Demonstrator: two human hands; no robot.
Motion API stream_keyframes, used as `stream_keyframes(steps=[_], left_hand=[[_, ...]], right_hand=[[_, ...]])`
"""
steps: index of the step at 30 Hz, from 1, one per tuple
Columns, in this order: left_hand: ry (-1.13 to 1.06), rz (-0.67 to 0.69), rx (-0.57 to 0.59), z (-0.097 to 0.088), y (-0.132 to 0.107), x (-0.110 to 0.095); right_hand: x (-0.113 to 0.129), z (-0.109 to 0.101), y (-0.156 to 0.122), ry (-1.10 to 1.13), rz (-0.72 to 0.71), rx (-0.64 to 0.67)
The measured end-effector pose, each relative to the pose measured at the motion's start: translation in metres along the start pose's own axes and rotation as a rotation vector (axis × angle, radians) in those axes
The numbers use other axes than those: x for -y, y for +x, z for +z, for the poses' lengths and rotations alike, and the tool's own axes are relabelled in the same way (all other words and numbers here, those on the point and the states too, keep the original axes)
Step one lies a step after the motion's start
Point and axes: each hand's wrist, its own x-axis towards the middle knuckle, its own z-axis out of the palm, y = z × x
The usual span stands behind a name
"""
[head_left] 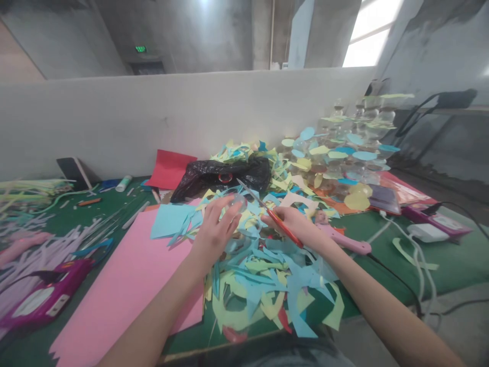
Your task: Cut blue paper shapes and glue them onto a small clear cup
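My right hand (296, 224) is closed round the red handles of a pair of scissors (267, 210), whose blades point up and left. My left hand (217, 227) is closed on a small clear round piece (239, 201) held right at the blade tips. Both hands hover over a heap of blue, yellow and green paper scraps (263, 275) on the green table (451, 260).
A large pink sheet (126, 285) lies at the left front. Behind the hands sit a black plastic bag (221, 176) and red paper (170, 168). Stacked clear cups topped with paper discs (344, 153) stand at right. A pink glue gun (344, 237) and cables lie right; a purple tool (42, 295) lies left.
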Motion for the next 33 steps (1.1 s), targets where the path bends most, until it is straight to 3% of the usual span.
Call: stream_keyframes(steps=[4, 10, 14, 17, 20, 25, 29, 33], left_hand=[[-0.120, -0.129, -0.023, 0.000, 0.000, -0.001], [-0.473, -0.736, -0.034, -0.002, 0.004, -0.003], [-0.751, -0.953, -0.086, 0.001, 0.008, -0.003], [-0.949, -1.048, -0.086, 0.006, 0.009, -0.001], [-1.052, -1.123, -0.050, 0.010, 0.008, 0.000], [-1.243, -1.148, 0.026, 0.012, 0.009, -0.008], [-1.421, -1.142, 0.111, 0.011, 0.010, -0.017], [-1.440, -1.160, 0.165, 0.009, 0.010, -0.023]], right_hand=[[0.000, 0.002, 0.002, -0.076, 0.041, -0.042], [0.000, 0.010, 0.001, -0.395, 0.015, -0.141], [0.004, 0.012, -0.002, -0.454, -0.094, -0.086], [0.004, 0.011, -0.002, -0.398, -0.140, -0.079], [0.001, 0.010, 0.001, -0.292, -0.216, -0.191], [-0.002, 0.014, 0.000, -0.164, -0.494, -0.359], [0.004, 0.021, -0.005, -0.147, -0.674, -0.301], [0.008, 0.026, -0.008, -0.105, -0.700, -0.222]])
